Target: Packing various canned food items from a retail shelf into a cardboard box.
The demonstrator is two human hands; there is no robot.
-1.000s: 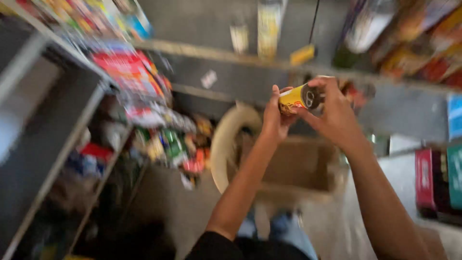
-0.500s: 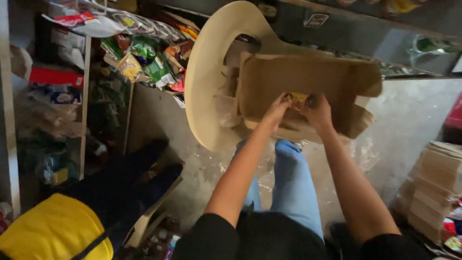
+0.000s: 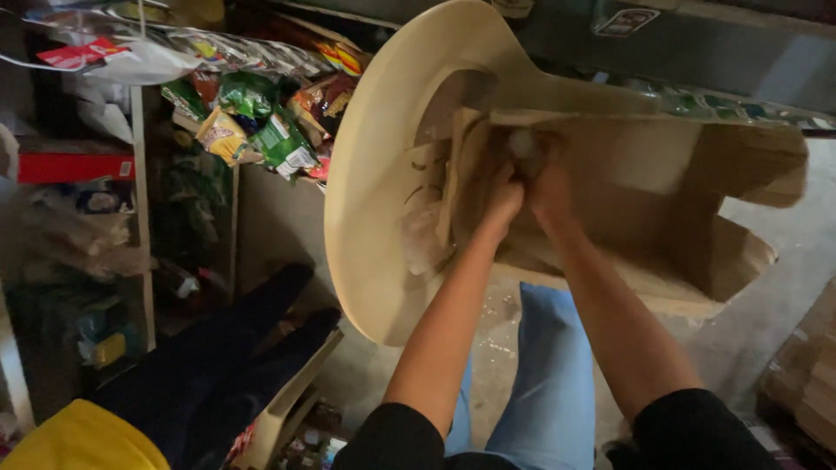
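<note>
Both hands reach into an open cardboard box (image 3: 662, 200) resting on a cream plastic chair (image 3: 374, 174). The left hand (image 3: 503, 198) and right hand (image 3: 550, 187) touch deep inside the box, closed around a small pale item (image 3: 521, 144). Snack packets (image 3: 252, 122) hang left of the chair.

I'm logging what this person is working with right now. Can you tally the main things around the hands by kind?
Hands inside the box: 2, left hand, right hand
Open cardboard box: 1
Cream plastic chair: 1
Small pale object at the fingertips, kind unclear: 1
Total: 5
</note>
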